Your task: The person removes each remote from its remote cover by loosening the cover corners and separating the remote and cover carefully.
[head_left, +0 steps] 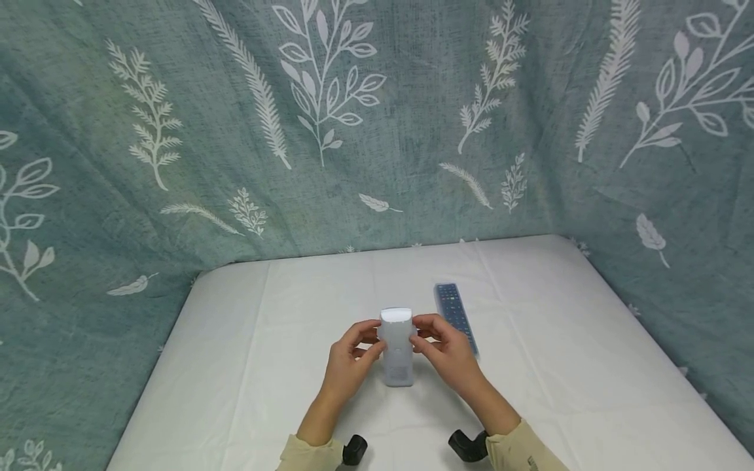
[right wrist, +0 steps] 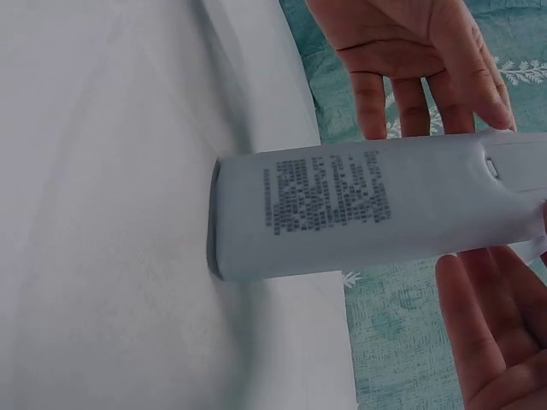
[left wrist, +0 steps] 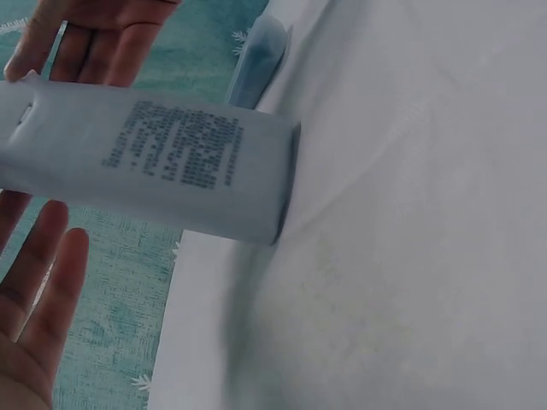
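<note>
Near the middle of the table [head_left: 294,314], the white handset [head_left: 398,356] is held on end, its printed text [left wrist: 179,143] facing you. Your left hand [head_left: 347,366] pinches its edge at 9 o'clock between thumb and fingertips; your right hand [head_left: 452,356] pinches the opposite edge at 3 o'clock in the same manner. The lower end appears to meet the table, but contact cannot be confirmed. At 2 o'clock from the handset, a dark blue remote [head_left: 452,307] lies flat, just beyond your right hand. Patterned cloth [head_left: 412,183] hangs at 12 o'clock.

Pale printed device [left wrist: 145,162] | fingers [left wrist: 64,286] at both sides | white cloth [left wrist: 410,213]
</note>
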`<state>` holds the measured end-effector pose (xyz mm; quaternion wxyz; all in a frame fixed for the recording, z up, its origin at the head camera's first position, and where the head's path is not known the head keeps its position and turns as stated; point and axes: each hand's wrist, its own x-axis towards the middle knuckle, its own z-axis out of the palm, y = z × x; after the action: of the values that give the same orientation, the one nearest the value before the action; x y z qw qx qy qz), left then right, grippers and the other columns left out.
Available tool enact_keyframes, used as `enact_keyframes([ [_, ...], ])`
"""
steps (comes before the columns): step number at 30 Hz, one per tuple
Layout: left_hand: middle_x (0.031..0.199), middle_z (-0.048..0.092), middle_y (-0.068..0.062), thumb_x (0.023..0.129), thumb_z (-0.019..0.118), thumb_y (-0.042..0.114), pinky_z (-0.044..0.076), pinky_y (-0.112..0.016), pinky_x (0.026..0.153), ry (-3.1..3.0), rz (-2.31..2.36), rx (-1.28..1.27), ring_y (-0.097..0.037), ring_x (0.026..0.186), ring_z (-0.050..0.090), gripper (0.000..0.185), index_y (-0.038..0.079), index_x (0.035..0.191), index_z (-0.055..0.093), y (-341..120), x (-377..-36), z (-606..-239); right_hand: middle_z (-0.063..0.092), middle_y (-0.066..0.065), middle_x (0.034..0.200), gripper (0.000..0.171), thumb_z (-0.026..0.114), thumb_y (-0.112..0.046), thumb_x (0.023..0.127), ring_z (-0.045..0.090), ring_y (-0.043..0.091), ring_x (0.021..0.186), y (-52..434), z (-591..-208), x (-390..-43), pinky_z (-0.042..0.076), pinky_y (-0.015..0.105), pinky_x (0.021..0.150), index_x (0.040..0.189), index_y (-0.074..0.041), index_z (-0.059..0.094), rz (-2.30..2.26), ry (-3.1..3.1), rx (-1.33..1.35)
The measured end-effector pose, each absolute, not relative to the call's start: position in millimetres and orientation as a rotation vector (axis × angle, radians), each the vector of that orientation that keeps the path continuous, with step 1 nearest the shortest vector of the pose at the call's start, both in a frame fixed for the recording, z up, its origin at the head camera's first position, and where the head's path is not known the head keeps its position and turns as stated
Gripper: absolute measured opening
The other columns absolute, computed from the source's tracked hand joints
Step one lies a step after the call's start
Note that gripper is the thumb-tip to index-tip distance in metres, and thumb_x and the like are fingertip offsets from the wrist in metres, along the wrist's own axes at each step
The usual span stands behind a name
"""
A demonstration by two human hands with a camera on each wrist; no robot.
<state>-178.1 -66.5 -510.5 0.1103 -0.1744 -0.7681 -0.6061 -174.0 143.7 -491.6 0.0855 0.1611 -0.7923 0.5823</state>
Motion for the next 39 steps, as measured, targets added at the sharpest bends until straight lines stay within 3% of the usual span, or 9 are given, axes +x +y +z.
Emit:
enact_keyframes([
  [5,0.105,0.074,-0.012,0.092,0.071,0.012,0.060,-0.025,0.067,-2.194,-1.821,-0.462,-0.008,0.091,0.068,0.024,0.009,0.115,0.069,-65,-180,-504,0.070,0.010,0.117,0.020,0.070,-0.012,0.092,0.068,0.013,0.098,140,-491,-176,0.061,0.026,0.074,0.113,-0.010,0.067,1.735,-2.340,0.449],
  [10,0.107,0.074,-0.012,0.089,0.074,0.009,0.061,-0.024,0.071,-2.187,-1.858,-0.422,-0.007,0.092,0.068,0.027,0.008,0.116,0.069,-66,-182,-496,0.070,0.008,0.118,0.023,0.071,-0.011,0.092,0.069,0.018,0.101,136,-489,-182,0.061,0.024,0.077,0.114,-0.012,0.068,1.744,-2.350,0.393],
  [14,0.109,0.074,-0.012,0.088,0.074,0.008,0.061,-0.023,0.074,-2.201,-1.868,-0.393,-0.014,0.093,0.070,0.030,0.009,0.118,0.070,-67,-184,-495,0.070,0.007,0.121,0.026,0.071,-0.012,0.092,0.068,0.024,0.106,135,-487,-186,0.060,0.021,0.079,0.118,-0.014,0.067,1.724,-2.395,0.369],
  [19,0.106,0.075,-0.014,0.087,0.075,0.007,0.060,-0.022,0.071,-2.177,-1.919,-0.346,-0.029,0.084,0.073,0.026,0.007,0.113,0.073,-67,-184,-497,0.070,0.009,0.122,0.026,0.069,-0.012,0.093,0.069,0.024,0.106,135,-490,-186,0.060,0.021,0.079,0.119,-0.012,0.067,1.743,-2.414,0.369],
  [26,0.099,0.075,-0.009,0.087,0.076,0.010,0.061,-0.025,0.066,-2.146,-1.846,-0.336,-0.015,0.086,0.071,0.015,0.008,0.102,0.077,-66,-185,-502,0.073,0.010,0.111,0.020,0.069,-0.009,0.092,0.070,0.016,0.098,134,-495,-187,0.061,0.024,0.074,0.113,-0.010,0.071,1.666,-2.383,0.385],
  [34,0.105,0.068,-0.005,0.087,0.076,0.010,0.059,-0.022,0.066,-2.186,-1.784,-0.256,-0.011,0.090,0.069,0.010,0.009,0.097,0.079,-66,-184,-500,0.074,0.007,0.109,0.015,0.069,-0.009,0.092,0.070,0.021,0.096,134,-495,-188,0.060,0.023,0.069,0.106,-0.013,0.073,1.586,-2.337,0.388],
  [39,0.107,0.070,0.000,0.088,0.076,0.011,0.058,-0.022,0.067,-2.248,-1.740,-0.213,-0.010,0.093,0.070,0.008,0.011,0.096,0.079,-66,-186,-501,0.073,0.006,0.109,0.010,0.070,-0.010,0.092,0.070,0.017,0.094,132,-494,-188,0.060,0.022,0.066,0.101,-0.013,0.072,1.560,-2.335,0.386],
])
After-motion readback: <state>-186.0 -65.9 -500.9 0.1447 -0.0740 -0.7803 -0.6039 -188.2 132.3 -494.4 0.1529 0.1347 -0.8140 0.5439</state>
